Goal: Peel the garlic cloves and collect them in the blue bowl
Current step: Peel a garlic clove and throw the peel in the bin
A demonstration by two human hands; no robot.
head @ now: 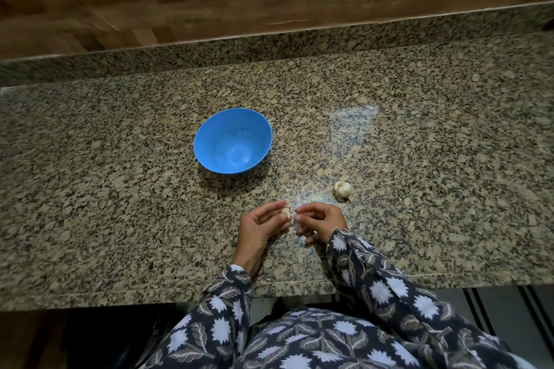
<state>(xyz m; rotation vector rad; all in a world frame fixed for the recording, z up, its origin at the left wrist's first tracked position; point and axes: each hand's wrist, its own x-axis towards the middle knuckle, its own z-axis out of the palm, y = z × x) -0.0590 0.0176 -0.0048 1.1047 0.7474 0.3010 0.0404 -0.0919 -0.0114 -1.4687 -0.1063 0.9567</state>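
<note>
My left hand [263,226] fingers pinch the garlic clove [286,213] — light, firm, slippery once bare — right hand [322,220] fingers nip its brittle papery skin [295,222] just beside; blue bowl [209,156] ahead-left.

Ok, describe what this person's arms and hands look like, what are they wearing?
The left hand and right hand are bare, with no gloves. The left sleeve and right sleeve are long, reaching the wrists, in dark navy fabric printed with pale spiky flowers and grey-brown leaves. The garment on the body has the same print.
</note>
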